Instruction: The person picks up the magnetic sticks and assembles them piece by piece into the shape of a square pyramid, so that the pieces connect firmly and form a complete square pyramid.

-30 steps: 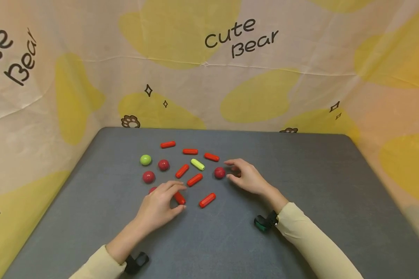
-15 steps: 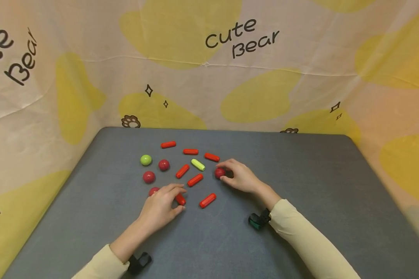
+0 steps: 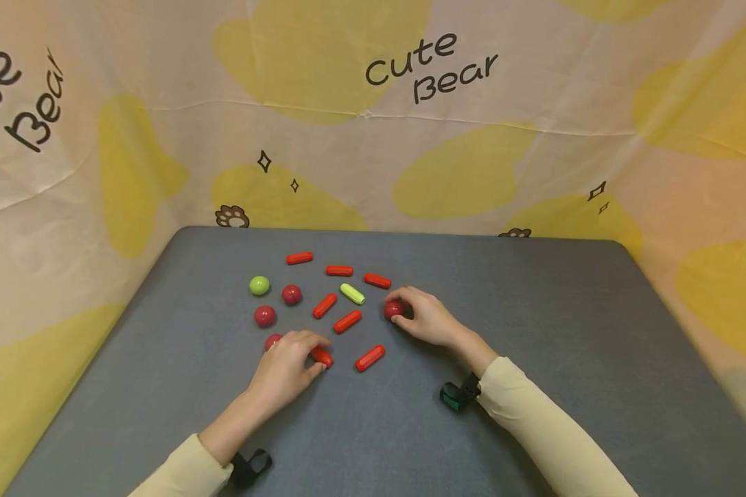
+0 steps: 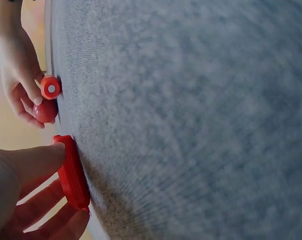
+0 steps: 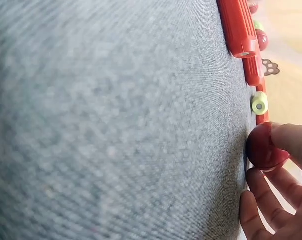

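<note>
My left hand (image 3: 286, 369) pinches a red magnetic rod (image 3: 322, 355) that lies on the dark table. In the left wrist view, the thumb presses one end of this ribbed rod (image 4: 73, 175) and fingers lie along its far side. Farther right, my right hand (image 3: 432, 319) grips a red ball (image 3: 393, 310) between thumb and fingers. That ball (image 5: 265, 147) sits at the table surface in the right wrist view. A second red ball (image 3: 273, 342) is partly hidden behind my left hand. Between the hands lie two red rods, one nearer (image 3: 370, 358), one farther (image 3: 347, 321).
Farther back are several more red rods (image 3: 339, 270) and one light green rod (image 3: 351, 293). A green ball (image 3: 259, 285) and two red balls (image 3: 291, 295) lie at the left. Patterned cloth (image 3: 460, 166) hangs behind the table (image 3: 534, 290).
My right hand has moved left and taken hold of the red ball. The left thumb and fingers have come together on the red rod.
</note>
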{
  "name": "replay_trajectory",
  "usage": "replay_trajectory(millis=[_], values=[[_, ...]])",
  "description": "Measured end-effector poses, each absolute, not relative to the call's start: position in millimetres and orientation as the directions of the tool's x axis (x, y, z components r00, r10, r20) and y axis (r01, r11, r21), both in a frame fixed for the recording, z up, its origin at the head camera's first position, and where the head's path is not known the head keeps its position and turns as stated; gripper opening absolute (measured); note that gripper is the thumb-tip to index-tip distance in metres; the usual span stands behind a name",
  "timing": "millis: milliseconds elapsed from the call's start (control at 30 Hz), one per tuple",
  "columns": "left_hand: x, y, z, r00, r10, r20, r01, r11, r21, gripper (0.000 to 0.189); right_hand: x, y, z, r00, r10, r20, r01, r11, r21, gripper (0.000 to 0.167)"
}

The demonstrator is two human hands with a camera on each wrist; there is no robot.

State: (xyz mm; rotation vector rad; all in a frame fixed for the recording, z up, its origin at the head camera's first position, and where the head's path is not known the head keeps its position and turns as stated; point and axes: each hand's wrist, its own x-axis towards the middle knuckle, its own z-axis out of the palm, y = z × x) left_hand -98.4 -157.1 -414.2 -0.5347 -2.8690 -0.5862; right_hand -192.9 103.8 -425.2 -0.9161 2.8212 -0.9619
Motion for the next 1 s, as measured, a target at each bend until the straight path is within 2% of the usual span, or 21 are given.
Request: replay_trajectory(millis=[267,533,1000], values=[[-98.5,-156.2,-414.0,-0.925,0.326,0.196,0.374,0.872,0.316,0.021,-194.7,109.9,-429.4,-0.845,-0.511,0.155,-0.491,0.629,-0.602,0.031],[-96.6,-155.5,-414.5,-0.924,0.339,0.178,0.38,0.869,0.316,0.02,-195.2,117.1,-427.7,-0.883,-0.449,0.137,-0.41,0.598,-0.688,0.03],[-93.0,-153.4,-412.0,-0.925,0.337,0.174,0.378,0.863,0.336,0.019,-182.2,136.7,-418.9,-0.918,-0.384,0.099,-0.321,0.575,-0.752,0.035]])
